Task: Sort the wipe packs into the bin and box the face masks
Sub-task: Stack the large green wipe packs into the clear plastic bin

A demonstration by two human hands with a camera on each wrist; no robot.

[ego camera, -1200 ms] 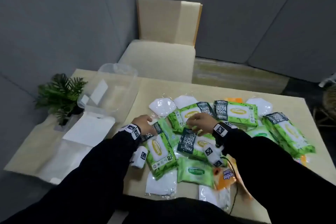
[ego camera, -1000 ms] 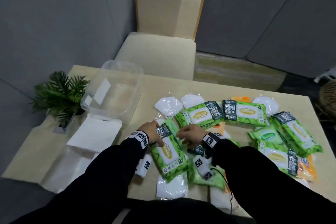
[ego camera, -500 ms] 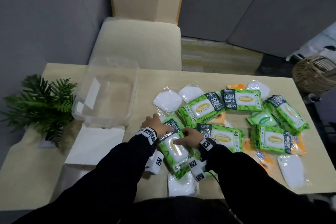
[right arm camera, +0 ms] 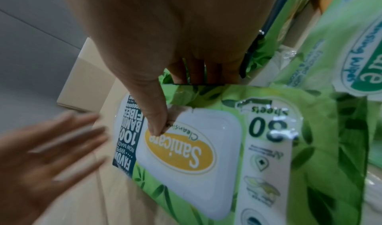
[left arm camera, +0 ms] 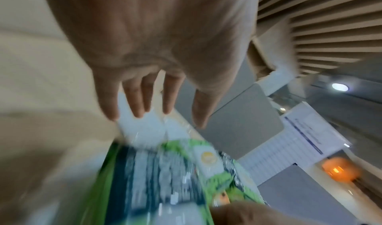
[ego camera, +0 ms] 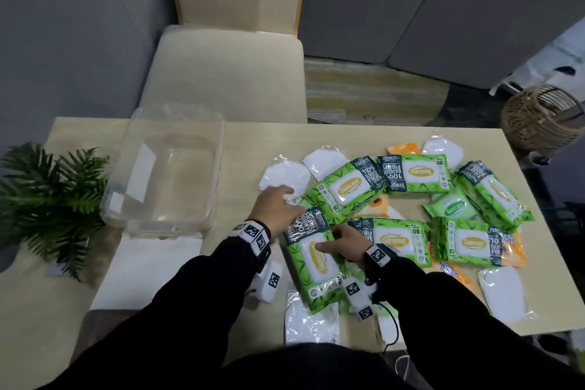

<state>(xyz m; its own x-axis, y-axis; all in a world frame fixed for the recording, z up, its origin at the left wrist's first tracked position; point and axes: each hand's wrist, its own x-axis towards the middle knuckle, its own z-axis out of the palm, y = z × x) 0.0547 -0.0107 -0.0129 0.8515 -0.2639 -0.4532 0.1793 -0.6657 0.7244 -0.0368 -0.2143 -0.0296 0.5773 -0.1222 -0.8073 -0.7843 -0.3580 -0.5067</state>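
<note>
My right hand (ego camera: 340,242) grips a green wipe pack (ego camera: 313,263) at its right edge. In the right wrist view the thumb lies on the white lid of this pack (right arm camera: 186,163) and the fingers curl under its edge. My left hand (ego camera: 278,204) hovers with straight, spread fingers (left arm camera: 142,101) at the pack's far end, over a bagged white face mask (ego camera: 285,173). The clear bin (ego camera: 218,168) stands at the left, with nothing in it. A white box (ego camera: 148,269) lies in front of it.
Several more green wipe packs (ego camera: 414,173), orange packs (ego camera: 512,250) and bagged masks (ego camera: 503,294) cover the right half of the table. A potted plant (ego camera: 47,200) stands at the left edge, a chair (ego camera: 228,73) behind the table, and a wicker basket (ego camera: 541,117) at the far right.
The right hand has come from the middle of the pile to the near green pack and gripped it. The left hand has left that pack's far end and moved toward the white mask.
</note>
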